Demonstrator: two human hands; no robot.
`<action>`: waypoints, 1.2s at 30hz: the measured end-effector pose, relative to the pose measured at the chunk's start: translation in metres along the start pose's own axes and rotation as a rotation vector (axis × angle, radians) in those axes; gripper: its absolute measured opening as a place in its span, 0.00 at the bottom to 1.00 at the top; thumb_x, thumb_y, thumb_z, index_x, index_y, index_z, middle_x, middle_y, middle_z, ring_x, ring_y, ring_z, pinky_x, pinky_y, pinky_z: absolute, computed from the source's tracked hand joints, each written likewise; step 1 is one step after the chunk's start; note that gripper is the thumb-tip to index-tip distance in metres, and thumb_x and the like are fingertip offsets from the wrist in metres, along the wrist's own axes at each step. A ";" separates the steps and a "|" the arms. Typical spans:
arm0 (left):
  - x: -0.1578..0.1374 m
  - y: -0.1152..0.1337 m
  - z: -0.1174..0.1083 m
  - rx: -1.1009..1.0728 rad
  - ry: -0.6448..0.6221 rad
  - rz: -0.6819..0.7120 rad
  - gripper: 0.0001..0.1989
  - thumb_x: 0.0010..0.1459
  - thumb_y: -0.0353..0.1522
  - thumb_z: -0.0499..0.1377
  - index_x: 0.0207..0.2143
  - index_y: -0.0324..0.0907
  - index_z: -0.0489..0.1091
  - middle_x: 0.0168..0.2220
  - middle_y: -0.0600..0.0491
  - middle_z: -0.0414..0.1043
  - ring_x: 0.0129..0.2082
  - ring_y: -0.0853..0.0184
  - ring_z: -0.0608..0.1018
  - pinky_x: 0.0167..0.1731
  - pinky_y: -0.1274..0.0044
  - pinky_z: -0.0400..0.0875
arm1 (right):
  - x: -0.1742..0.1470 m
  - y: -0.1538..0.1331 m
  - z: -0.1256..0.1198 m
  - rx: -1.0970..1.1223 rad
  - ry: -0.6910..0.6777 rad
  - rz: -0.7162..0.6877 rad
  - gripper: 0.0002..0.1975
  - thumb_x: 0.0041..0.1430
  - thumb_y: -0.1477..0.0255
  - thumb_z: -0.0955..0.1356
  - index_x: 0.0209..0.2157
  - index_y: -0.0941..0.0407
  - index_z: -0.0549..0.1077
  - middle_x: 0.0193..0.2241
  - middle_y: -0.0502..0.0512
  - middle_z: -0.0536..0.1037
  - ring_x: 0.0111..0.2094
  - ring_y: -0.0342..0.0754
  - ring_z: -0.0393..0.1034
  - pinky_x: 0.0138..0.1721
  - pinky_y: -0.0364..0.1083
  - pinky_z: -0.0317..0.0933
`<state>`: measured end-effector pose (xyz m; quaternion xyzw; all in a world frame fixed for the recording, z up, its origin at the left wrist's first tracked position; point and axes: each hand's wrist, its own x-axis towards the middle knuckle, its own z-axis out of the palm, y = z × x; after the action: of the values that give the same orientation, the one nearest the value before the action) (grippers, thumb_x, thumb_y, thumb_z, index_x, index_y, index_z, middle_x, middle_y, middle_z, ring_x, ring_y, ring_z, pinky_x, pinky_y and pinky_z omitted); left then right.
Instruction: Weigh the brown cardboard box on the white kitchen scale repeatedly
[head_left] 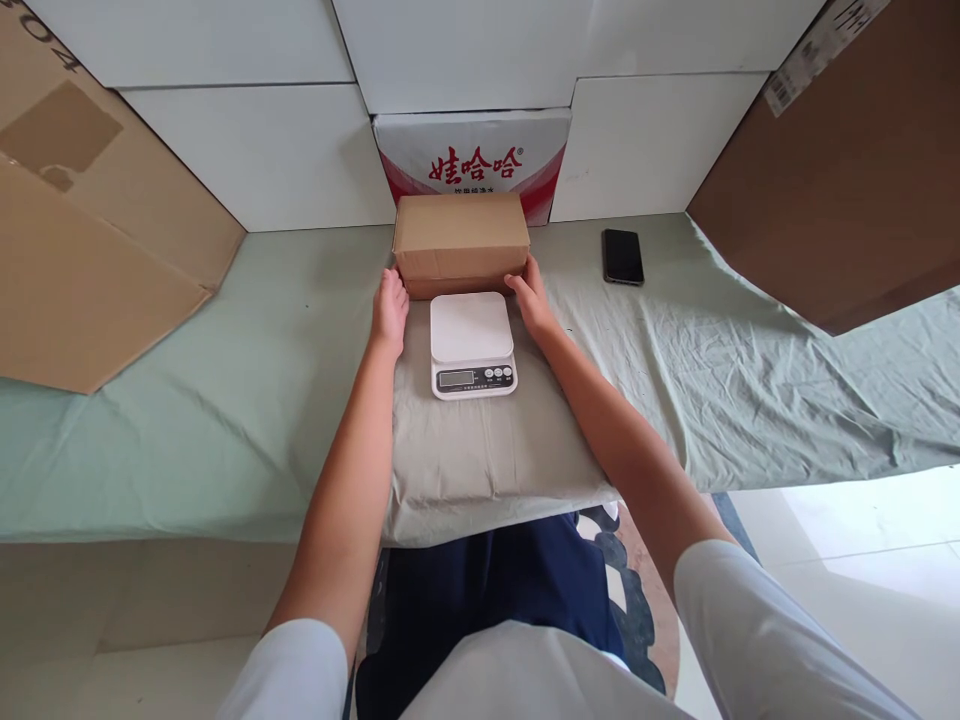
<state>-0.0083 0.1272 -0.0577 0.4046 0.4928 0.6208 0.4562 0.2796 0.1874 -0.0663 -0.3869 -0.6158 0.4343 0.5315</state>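
Note:
A brown cardboard box (461,225) sits at the back of the cloth, right behind a white digital kitchen scale (472,328). My left hand (391,308) is against the box's lower left corner, its fingers bent and partly hidden by the hand itself. At the opposite end, my right hand (532,296) grips the lower right corner, thumb on the front face and fingers around the side. The scale's flat plate bears nothing, and its display and buttons face me. I cannot tell whether the box is lifted off the cloth.
Behind the box stands a white and red printed carton (474,150) against white panels. A black phone (622,257) lies on the green cloth (315,400) to the right. Large cardboard boxes flank the table, one on the left (97,240) and one on the right (847,190).

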 end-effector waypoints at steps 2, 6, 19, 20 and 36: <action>0.001 0.002 -0.002 -0.014 -0.004 0.040 0.44 0.76 0.64 0.54 0.79 0.47 0.71 0.88 0.41 0.54 0.90 0.51 0.53 0.87 0.55 0.48 | 0.006 0.001 -0.001 0.015 0.011 -0.047 0.46 0.56 0.40 0.72 0.68 0.49 0.61 0.75 0.67 0.71 0.80 0.67 0.62 0.86 0.71 0.55; -0.004 0.017 -0.001 0.002 -0.044 0.184 0.48 0.68 0.71 0.59 0.75 0.50 0.76 0.87 0.43 0.58 0.89 0.50 0.54 0.87 0.56 0.49 | 0.020 -0.009 -0.006 -0.002 0.036 -0.173 0.46 0.59 0.33 0.72 0.67 0.45 0.62 0.73 0.62 0.71 0.81 0.68 0.60 0.85 0.75 0.56; -0.118 0.039 -0.024 0.013 -0.010 0.358 0.46 0.60 0.71 0.68 0.68 0.53 0.81 0.74 0.43 0.78 0.82 0.43 0.72 0.82 0.55 0.65 | -0.104 -0.083 -0.018 0.048 -0.063 -0.138 0.43 0.61 0.35 0.75 0.68 0.40 0.63 0.68 0.59 0.75 0.71 0.68 0.70 0.75 0.76 0.70; -0.123 0.034 -0.025 0.004 0.011 0.344 0.46 0.59 0.71 0.69 0.66 0.52 0.82 0.73 0.41 0.79 0.81 0.42 0.73 0.82 0.54 0.66 | -0.114 -0.083 -0.016 0.075 -0.062 -0.124 0.42 0.61 0.37 0.75 0.68 0.40 0.63 0.67 0.59 0.75 0.70 0.67 0.70 0.75 0.75 0.70; -0.143 0.019 -0.015 0.052 0.175 0.242 0.44 0.55 0.72 0.68 0.57 0.50 0.85 0.67 0.39 0.84 0.70 0.41 0.84 0.74 0.53 0.77 | -0.126 -0.073 -0.018 0.078 -0.010 -0.016 0.39 0.58 0.39 0.75 0.64 0.40 0.64 0.63 0.57 0.76 0.64 0.65 0.70 0.68 0.70 0.73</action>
<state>0.0112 -0.0165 -0.0490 0.4173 0.4941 0.6911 0.3226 0.3131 0.0477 -0.0365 -0.3587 -0.6042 0.4557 0.5465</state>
